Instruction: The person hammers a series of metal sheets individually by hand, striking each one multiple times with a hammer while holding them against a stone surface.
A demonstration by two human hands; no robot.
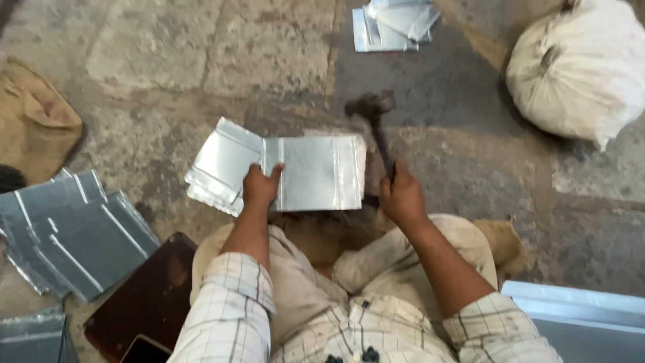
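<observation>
Checked sleeves and pale trousers fill the near edge, the person seated on the stone floor [168, 60] with knees drawn up. Just beyond the knees, the left hand [261, 187] pinches the near edge of a folded sheet-metal piece [316, 173], thumb on top, fingers closed over the fold. That piece lies flat on the floor atop a few similar sheets. It looks thin, light and stiff, likely springy at the flaps, with bright smooth faces that could slip and cut edges that could bite; holding it at the folded seam, away from raw corners, seems soundest. The right hand [401, 196] is wrapped tight around the dark handle of a hammer [376, 124], low on the shaft, its blurred, heavy-looking head raised just past the sheet's far right corner. To the left lies a fanned stack of grey sheets [67, 228] beside a dark brown board [148, 296]. Farther off sit a burlap sack [33, 121], more shiny offcuts [393, 23] and a lumpy white sack [578, 67].
</observation>
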